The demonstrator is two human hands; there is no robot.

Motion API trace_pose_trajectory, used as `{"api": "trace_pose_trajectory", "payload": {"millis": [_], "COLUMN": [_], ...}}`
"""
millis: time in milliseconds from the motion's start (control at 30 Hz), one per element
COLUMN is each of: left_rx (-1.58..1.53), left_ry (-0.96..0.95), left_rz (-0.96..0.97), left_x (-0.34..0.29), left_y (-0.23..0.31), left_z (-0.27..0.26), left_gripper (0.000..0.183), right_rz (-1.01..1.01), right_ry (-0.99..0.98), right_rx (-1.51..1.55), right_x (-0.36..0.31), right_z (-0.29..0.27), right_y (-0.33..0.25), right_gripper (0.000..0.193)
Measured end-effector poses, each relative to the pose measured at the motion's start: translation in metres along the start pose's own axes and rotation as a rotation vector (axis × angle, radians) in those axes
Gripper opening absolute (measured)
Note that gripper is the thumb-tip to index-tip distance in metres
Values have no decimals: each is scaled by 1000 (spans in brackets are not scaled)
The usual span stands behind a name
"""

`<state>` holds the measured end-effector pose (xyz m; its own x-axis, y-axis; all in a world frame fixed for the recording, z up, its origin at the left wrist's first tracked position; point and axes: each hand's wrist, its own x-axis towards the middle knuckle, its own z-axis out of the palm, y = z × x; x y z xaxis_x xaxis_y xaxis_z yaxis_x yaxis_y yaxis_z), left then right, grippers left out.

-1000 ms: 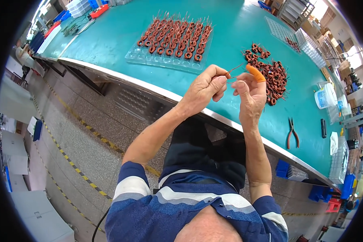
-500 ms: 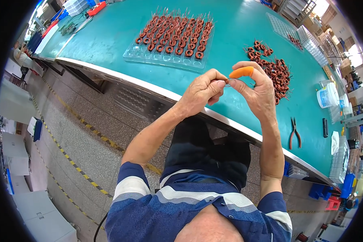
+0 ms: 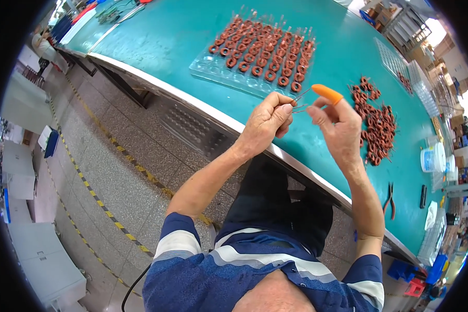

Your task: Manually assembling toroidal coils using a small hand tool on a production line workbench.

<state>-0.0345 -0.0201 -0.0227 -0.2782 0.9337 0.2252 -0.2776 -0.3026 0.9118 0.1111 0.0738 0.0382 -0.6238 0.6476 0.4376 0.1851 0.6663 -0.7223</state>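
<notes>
My left hand (image 3: pixel 261 124) is closed over the table's near edge, pinching a small copper-wire coil (image 3: pixel 294 103) between thumb and fingers. Most of the coil is hidden, but its thin wire leads stick out to the right. Just beside those leads is my right hand (image 3: pixel 340 127), its thumb and forefinger apart and nothing seen between them. An orange finger cot (image 3: pixel 327 94) covers the right forefinger. Beyond the hands, a clear plastic tray (image 3: pixel 221 78) holds rows of copper ring coils (image 3: pixel 268 52) with wires pointing up. A loose heap of similar coils (image 3: pixel 380 130) lies right of my right hand.
Pliers (image 3: pixel 389 200) and a black tool (image 3: pixel 423 196) lie on the green table (image 3: pixel 161 47) at the right. A white tub (image 3: pixel 432 158) and clear trays (image 3: pixel 424 86) stand along the right side. The table's pale front edge (image 3: pixel 166 89) runs diagonally below my hands.
My right thumb and forefinger have parted and drawn back right from the coil's leads. The left hand keeps its pinch. The view has shifted, so the table contents sit farther right and lower.
</notes>
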Motion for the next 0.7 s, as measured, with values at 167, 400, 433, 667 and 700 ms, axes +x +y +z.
{"api": "trace_pose_trajectory", "payload": {"millis": [167,400,433,667,700], "left_rx": [4,104,170,717,719], "left_ry": [68,248,319,648,642], "left_rz": [3,143,236,357,359], "left_x": [-4,-10,-8,3,5], "left_y": [1,9,9,-2,-3], "left_z": [-28,-58,-64,-94,-92], "left_gripper": [20,26,34,37,37], "right_rz": [-63,80,79,-130,-180], "right_ry": [-164,-355,-347,-395,-391], "right_rx": [78,255,243,-19,-85], "right_x": [22,63,75,174,183], "right_z": [39,71,77,143,153], "right_y": [-3,-21,-22,6,14], "right_gripper": [22,12,10,17,18]}}
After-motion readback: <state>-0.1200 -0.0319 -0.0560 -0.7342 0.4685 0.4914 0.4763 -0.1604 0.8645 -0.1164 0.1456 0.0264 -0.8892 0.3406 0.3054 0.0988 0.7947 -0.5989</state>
